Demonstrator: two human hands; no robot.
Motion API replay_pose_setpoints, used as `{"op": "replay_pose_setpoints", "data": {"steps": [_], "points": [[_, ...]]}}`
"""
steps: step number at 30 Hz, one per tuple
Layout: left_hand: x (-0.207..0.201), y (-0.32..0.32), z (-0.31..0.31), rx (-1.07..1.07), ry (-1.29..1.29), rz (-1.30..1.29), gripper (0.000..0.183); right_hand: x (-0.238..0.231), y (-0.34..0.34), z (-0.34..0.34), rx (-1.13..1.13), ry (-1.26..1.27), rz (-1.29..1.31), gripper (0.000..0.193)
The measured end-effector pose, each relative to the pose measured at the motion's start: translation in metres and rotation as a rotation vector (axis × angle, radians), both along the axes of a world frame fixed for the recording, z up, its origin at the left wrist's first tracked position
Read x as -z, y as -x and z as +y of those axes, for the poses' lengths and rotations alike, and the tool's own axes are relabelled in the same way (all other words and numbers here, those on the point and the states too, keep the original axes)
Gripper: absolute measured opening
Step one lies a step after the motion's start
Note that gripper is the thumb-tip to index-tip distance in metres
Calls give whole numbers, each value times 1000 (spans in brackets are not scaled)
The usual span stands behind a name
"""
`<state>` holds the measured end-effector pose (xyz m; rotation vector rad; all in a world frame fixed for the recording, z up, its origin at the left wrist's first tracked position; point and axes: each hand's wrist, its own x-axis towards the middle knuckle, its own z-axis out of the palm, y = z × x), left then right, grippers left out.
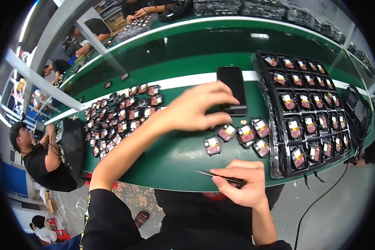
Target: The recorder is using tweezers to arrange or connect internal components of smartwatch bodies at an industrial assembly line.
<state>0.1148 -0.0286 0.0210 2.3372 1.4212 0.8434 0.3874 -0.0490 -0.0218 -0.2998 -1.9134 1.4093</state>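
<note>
My left hand [202, 104] reaches across the green bench. Its thumb and index finger are apart, beside the lower part of a black phone [232, 85], and I see nothing held between them. Just below lie several small black square modules with labels, among them one module [213, 146] nearest the bench's front and another module [246, 134] farther right. Part of one module is hidden under the thumb. My right hand [243, 183] is closed around metal tweezers [221, 176], whose tips point left over the bench's front edge.
A black compartment tray [285, 143] filled with labelled modules stands on the right, beside a dark device [356, 106] and cables. A large heap of modules [121, 114] lies on the left. A person [46, 154] sits farther left; other people work beyond the bench.
</note>
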Motion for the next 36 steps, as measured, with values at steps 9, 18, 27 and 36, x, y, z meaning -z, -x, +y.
{"op": "replay_pose_setpoints", "data": {"steps": [9,18,27,36], "points": [[23,276,-55,-1110,79,607,39,2,4,-1,16,15,-9,19],[13,239,-64,-787,-7,289,35,8,7,0,47,-1,0,19],[-10,24,-112,-54,325,65,62,-5,8,2,50,-3,-108,22],[3,22,-127,-291,32,186,85,-6,12,2,64,-67,-139,24]]}}
